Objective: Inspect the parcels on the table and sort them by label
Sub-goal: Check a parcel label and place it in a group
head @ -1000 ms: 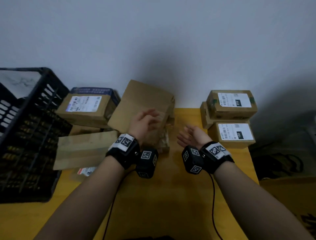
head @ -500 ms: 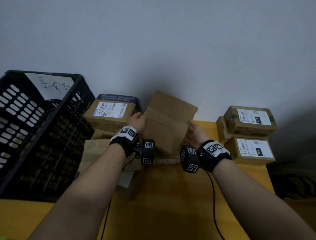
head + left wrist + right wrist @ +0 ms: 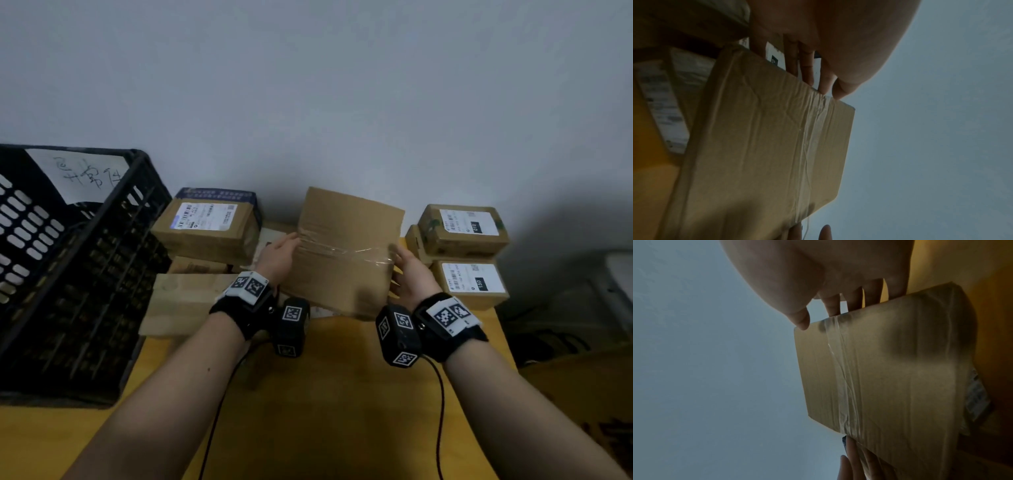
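I hold a flat brown cardboard parcel (image 3: 346,253) upright over the back of the yellow table (image 3: 318,411), its plain side with a strip of clear tape facing me. My left hand (image 3: 279,255) grips its left edge and my right hand (image 3: 409,274) grips its right edge. In the left wrist view the parcel (image 3: 766,146) is pinched between thumb and fingers (image 3: 807,69). The right wrist view shows the same grip on the parcel (image 3: 890,369), with fingers (image 3: 832,308) behind it. No label shows on the side facing me.
A black plastic crate (image 3: 68,274) with a handwritten paper sign (image 3: 85,174) stands at the left. Beside it are a labelled box (image 3: 209,226) on a stack and a flat parcel (image 3: 178,301). Two labelled boxes, 010 (image 3: 462,229) above 150 (image 3: 472,284), are stacked at the right.
Both hands have taken the parcel by its side edges and raised it upright, facing me. A second ago the left hand only touched it and the right hand was free.
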